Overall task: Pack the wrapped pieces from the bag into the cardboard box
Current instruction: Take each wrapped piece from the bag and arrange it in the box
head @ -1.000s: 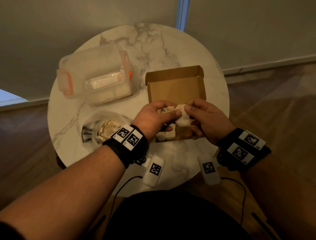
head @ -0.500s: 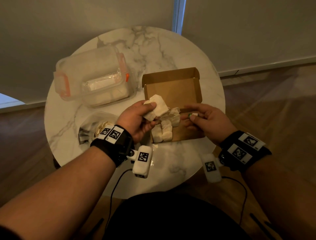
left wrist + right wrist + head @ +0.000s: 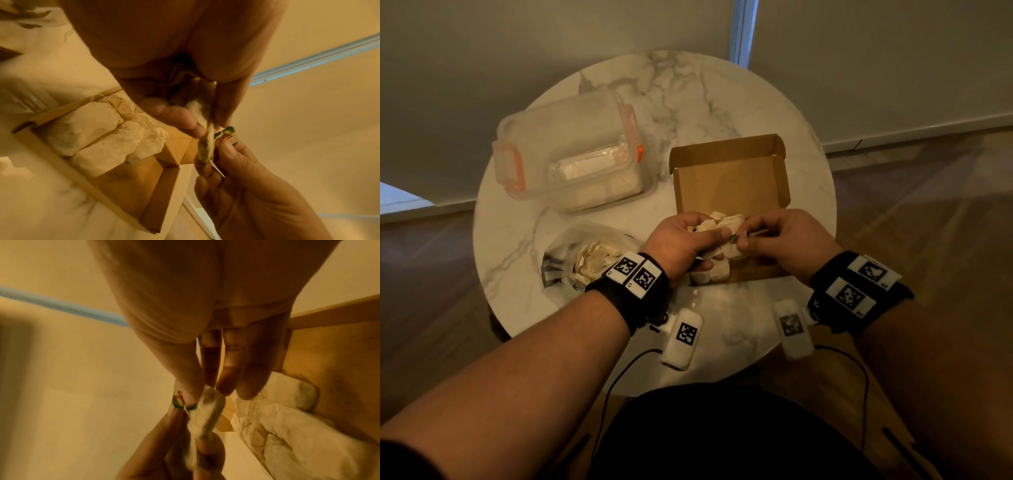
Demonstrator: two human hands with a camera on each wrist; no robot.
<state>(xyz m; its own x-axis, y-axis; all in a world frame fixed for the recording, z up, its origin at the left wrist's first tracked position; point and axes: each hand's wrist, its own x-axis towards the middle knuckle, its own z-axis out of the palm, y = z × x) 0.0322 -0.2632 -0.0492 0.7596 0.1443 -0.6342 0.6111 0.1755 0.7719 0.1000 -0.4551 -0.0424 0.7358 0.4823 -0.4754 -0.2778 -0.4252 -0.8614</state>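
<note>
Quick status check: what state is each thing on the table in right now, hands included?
cardboard box: open, lid flap back, a few wrapped pieces inside
wrapped piece: held above the box by both hands
left hand: grips the piece
right hand: pinches its green tag
bag: open, pieces left
plastic container: lid on

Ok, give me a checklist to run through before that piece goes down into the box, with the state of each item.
1. Wrapped piece held: ok, the left hand grips it and the right hand pinches its green tag.
2. Cardboard box open: ok, lid flap up.
3. Free room in the box: ok, bare floor beside the packed pieces.
4. Piece over the box: ok, in the head view it sits above the near part of the box.
5. Tag string clear of the packed pieces: cannot tell.
6. More pieces in the bag: ok, some show inside.
</note>
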